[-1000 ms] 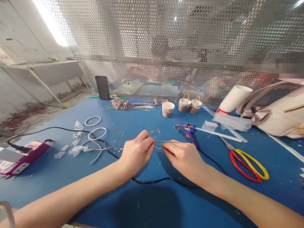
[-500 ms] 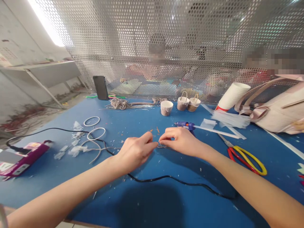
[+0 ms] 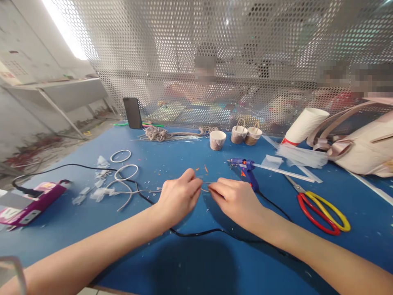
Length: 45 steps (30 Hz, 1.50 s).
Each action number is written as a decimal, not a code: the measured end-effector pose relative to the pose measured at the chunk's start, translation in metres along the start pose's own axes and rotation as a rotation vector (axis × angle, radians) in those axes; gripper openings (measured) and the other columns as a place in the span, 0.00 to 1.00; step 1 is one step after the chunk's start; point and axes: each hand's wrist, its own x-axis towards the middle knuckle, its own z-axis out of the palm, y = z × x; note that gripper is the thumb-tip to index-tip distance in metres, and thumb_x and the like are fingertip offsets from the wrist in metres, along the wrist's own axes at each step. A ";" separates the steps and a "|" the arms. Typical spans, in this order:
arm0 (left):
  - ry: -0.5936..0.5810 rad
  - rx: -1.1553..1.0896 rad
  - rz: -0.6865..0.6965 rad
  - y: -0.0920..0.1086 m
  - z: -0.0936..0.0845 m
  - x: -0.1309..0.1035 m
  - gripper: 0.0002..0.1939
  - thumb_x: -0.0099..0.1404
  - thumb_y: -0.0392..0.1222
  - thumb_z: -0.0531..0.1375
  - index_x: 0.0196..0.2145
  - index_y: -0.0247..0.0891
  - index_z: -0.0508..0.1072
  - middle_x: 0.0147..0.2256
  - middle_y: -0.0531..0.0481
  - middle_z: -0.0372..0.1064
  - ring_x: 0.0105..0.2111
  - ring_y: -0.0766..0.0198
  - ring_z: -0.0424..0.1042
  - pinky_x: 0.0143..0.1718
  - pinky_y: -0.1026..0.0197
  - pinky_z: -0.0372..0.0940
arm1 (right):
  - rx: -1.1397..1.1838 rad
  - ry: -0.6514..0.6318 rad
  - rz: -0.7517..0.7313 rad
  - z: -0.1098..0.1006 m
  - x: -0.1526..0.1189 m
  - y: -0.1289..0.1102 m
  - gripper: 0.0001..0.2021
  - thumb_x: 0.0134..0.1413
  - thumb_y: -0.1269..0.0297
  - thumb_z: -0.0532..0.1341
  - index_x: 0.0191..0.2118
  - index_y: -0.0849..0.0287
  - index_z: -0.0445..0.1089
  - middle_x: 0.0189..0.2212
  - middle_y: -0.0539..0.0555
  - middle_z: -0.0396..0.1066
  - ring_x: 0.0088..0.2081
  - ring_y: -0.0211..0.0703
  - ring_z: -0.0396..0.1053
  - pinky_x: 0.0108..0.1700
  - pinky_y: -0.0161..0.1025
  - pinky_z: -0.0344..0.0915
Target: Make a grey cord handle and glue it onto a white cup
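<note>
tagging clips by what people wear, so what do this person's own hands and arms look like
The left hand and right hand show no gloves. The left forearm and right forearm narrow toward the wrists, with no sleeve, watch, bracelet or marking visible. No ring shows, though some fingers are hidden.
</note>
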 end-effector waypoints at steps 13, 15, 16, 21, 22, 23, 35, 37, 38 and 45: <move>-0.011 -0.686 -0.096 -0.011 -0.012 0.008 0.07 0.59 0.35 0.58 0.27 0.37 0.76 0.23 0.54 0.64 0.23 0.70 0.63 0.24 0.68 0.57 | 0.910 -0.371 0.382 -0.007 0.027 0.026 0.09 0.46 0.60 0.65 0.29 0.61 0.77 0.24 0.50 0.73 0.28 0.37 0.66 0.32 0.34 0.61; 0.046 -0.701 -0.203 -0.007 -0.008 0.007 0.07 0.58 0.34 0.58 0.25 0.37 0.75 0.22 0.54 0.63 0.22 0.70 0.62 0.23 0.68 0.56 | 0.917 -0.277 0.408 0.000 0.022 0.020 0.08 0.47 0.61 0.64 0.29 0.61 0.77 0.25 0.50 0.73 0.28 0.38 0.67 0.32 0.35 0.62; 0.064 -0.698 -0.240 -0.005 -0.006 0.007 0.07 0.58 0.34 0.58 0.25 0.36 0.74 0.21 0.55 0.63 0.22 0.70 0.61 0.23 0.68 0.56 | 0.896 -0.232 0.402 0.003 0.020 0.018 0.08 0.48 0.61 0.64 0.29 0.60 0.77 0.26 0.50 0.74 0.29 0.39 0.68 0.32 0.35 0.62; 0.099 -0.533 -0.287 0.003 0.001 0.003 0.09 0.58 0.34 0.55 0.22 0.37 0.71 0.21 0.55 0.62 0.21 0.70 0.60 0.22 0.68 0.54 | 0.573 -0.079 0.190 0.004 0.009 0.005 0.10 0.56 0.69 0.57 0.31 0.57 0.77 0.29 0.51 0.76 0.35 0.41 0.71 0.37 0.35 0.63; 0.092 -0.467 -0.269 0.004 0.002 0.002 0.09 0.58 0.34 0.55 0.22 0.37 0.71 0.22 0.55 0.62 0.22 0.70 0.61 0.23 0.67 0.55 | 0.470 -0.049 0.142 0.003 0.007 0.003 0.11 0.56 0.71 0.56 0.32 0.57 0.77 0.29 0.51 0.76 0.34 0.41 0.71 0.37 0.35 0.63; 0.086 -0.390 -0.240 0.004 0.003 0.000 0.10 0.59 0.34 0.54 0.23 0.37 0.71 0.23 0.54 0.62 0.22 0.69 0.62 0.24 0.67 0.55 | 0.359 -0.022 0.097 0.003 0.005 0.001 0.11 0.57 0.71 0.56 0.33 0.57 0.76 0.29 0.51 0.75 0.33 0.40 0.71 0.36 0.35 0.62; -0.080 -0.312 0.259 -0.015 -0.009 -0.001 0.13 0.64 0.35 0.51 0.32 0.38 0.75 0.26 0.51 0.63 0.23 0.70 0.63 0.23 0.68 0.57 | 0.351 -0.333 0.148 -0.016 0.029 0.018 0.08 0.53 0.67 0.60 0.30 0.56 0.77 0.28 0.49 0.74 0.30 0.39 0.67 0.31 0.34 0.58; -0.077 -0.533 0.170 -0.016 -0.010 0.000 0.10 0.63 0.35 0.54 0.31 0.38 0.76 0.25 0.52 0.64 0.26 0.69 0.65 0.26 0.68 0.59 | 0.642 -0.474 0.317 -0.017 0.034 0.022 0.07 0.49 0.64 0.62 0.30 0.58 0.78 0.25 0.49 0.74 0.27 0.37 0.66 0.30 0.34 0.59; -0.069 -0.619 0.108 -0.015 -0.010 0.001 0.09 0.62 0.35 0.56 0.30 0.37 0.76 0.25 0.52 0.63 0.26 0.69 0.65 0.26 0.68 0.59 | 0.766 -0.513 0.386 -0.016 0.035 0.023 0.07 0.48 0.63 0.63 0.29 0.59 0.78 0.24 0.49 0.73 0.26 0.37 0.65 0.30 0.34 0.59; 0.076 -0.693 -0.318 0.001 0.002 0.001 0.08 0.58 0.36 0.57 0.23 0.35 0.72 0.21 0.55 0.62 0.22 0.70 0.60 0.23 0.67 0.55 | 0.905 -0.252 0.452 0.008 0.022 0.013 0.08 0.48 0.62 0.63 0.27 0.60 0.77 0.24 0.50 0.73 0.26 0.37 0.64 0.31 0.35 0.60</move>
